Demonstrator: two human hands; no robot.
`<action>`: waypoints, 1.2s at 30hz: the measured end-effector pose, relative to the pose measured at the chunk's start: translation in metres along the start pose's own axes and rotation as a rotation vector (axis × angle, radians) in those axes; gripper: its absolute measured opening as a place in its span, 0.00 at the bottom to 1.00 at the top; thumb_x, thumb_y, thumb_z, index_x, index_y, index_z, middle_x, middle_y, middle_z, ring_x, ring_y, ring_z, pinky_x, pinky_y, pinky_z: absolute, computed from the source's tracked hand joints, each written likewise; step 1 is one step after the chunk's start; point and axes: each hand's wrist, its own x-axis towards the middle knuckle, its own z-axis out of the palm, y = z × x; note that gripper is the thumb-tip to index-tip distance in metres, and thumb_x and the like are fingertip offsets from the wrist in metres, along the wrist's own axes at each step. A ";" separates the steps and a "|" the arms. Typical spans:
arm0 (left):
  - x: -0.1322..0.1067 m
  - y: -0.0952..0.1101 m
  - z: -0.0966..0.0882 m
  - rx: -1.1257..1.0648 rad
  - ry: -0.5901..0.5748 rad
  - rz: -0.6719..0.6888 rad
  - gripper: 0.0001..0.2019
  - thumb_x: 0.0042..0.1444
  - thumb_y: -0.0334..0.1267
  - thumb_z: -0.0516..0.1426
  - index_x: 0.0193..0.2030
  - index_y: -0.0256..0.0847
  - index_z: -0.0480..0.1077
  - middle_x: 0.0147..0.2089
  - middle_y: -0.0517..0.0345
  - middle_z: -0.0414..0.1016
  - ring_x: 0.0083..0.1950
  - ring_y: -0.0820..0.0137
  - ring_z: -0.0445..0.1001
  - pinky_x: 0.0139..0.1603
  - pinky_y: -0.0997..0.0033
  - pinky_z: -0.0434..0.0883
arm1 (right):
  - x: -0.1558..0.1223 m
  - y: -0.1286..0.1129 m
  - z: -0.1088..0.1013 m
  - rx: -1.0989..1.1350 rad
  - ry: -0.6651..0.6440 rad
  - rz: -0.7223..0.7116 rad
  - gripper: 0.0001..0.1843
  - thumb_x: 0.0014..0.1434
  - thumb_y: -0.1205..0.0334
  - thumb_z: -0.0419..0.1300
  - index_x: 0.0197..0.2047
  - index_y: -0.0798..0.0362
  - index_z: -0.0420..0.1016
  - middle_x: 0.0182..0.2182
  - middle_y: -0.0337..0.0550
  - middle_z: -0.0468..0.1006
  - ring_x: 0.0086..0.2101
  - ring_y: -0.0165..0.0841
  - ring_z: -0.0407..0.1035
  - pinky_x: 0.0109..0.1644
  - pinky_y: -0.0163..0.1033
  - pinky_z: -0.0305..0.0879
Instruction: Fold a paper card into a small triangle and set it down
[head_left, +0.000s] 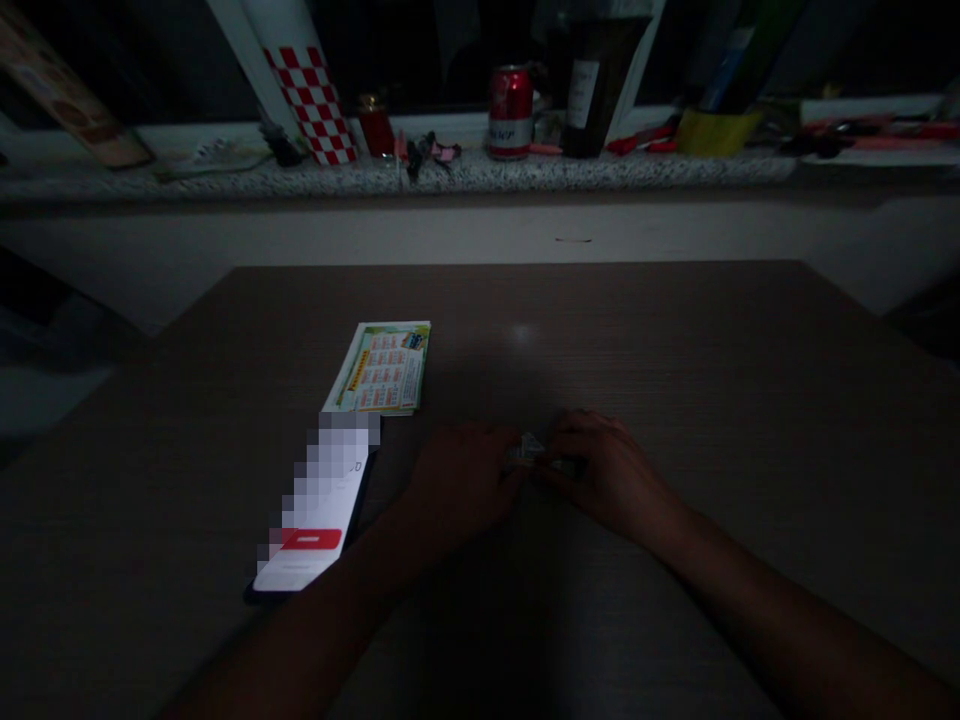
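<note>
In dim light, my left hand (pixel 469 472) and my right hand (pixel 604 468) meet low over the table, their fingers bent toward each other. Between the fingertips shows a small pale piece that looks like folded paper (pixel 529 447); most of it is covered by the fingers. Both hands pinch it from opposite sides. Left of my left hand lies a phone (pixel 330 510) with a lit white screen and a red button, partly behind my forearm. Beyond the phone rests a small stack of printed cards (pixel 386 370), the top one green and white with rows of red figures.
A brown wood-grain table (pixel 712 330) reaches to the wall. On the granite sill (pixel 465 175) behind stand a red can (pixel 511 112), a dark bottle (pixel 585 100), a red-and-white checkered tube (pixel 313 105) and a yellow-based container (pixel 716 130), among small clutter.
</note>
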 end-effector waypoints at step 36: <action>-0.009 -0.014 -0.006 -0.111 -0.043 0.109 0.07 0.58 0.36 0.57 0.42 0.42 0.73 0.42 0.56 0.70 0.44 0.66 0.71 0.43 0.67 0.68 | -0.001 0.005 -0.015 -0.142 -0.125 -0.338 0.10 0.64 0.61 0.56 0.43 0.50 0.78 0.37 0.46 0.76 0.39 0.37 0.68 0.45 0.43 0.63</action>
